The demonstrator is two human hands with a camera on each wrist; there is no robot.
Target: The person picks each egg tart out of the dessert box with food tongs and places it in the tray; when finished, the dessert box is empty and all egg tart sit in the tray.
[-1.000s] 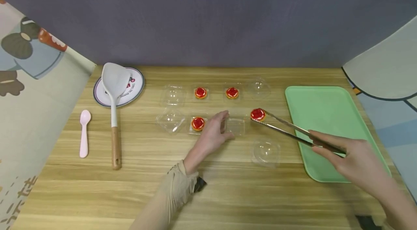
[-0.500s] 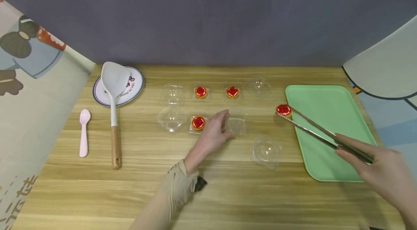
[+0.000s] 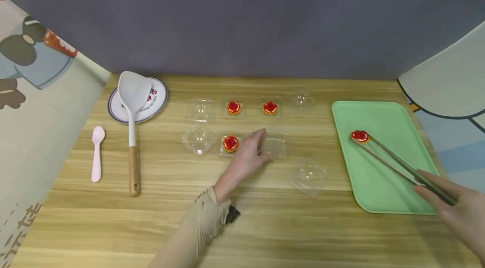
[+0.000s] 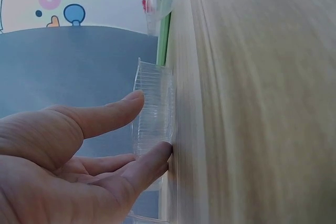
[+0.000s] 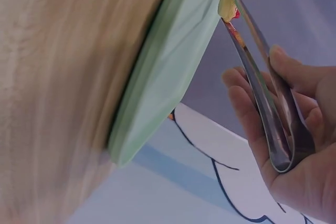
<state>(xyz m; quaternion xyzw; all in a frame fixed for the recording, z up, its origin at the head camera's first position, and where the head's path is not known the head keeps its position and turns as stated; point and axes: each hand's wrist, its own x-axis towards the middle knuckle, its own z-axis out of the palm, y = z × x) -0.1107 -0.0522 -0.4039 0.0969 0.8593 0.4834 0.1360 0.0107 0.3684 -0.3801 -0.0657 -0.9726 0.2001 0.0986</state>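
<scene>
My right hand [image 3: 460, 213] grips metal tongs [image 3: 401, 167], whose tips pinch a small red-topped tart [image 3: 359, 136] over the green tray [image 3: 379, 114]. In the right wrist view the tart [image 5: 227, 8] is held between the tong tips beside the tray's [image 5: 173, 61] far end. My left hand [image 3: 248, 152] rests with fingers and thumb spread beside a clear plastic box [image 3: 275, 148] that has no tart in it. Seen from the left wrist, the fingertips come right up to the ribbed box [image 4: 155, 108], and the thumb stands apart from the fingers.
Three more tarts [image 3: 230, 143] sit in clear boxes around the left hand. Clear domed lids [image 3: 308, 174] lie on both sides of them. At left are a white turner [image 3: 132, 95] lying over a round plate [image 3: 159, 105] and a pink spoon [image 3: 97, 154].
The tongs have carried the tart rightward, from beside the box to over the green tray. My left hand has stayed in place.
</scene>
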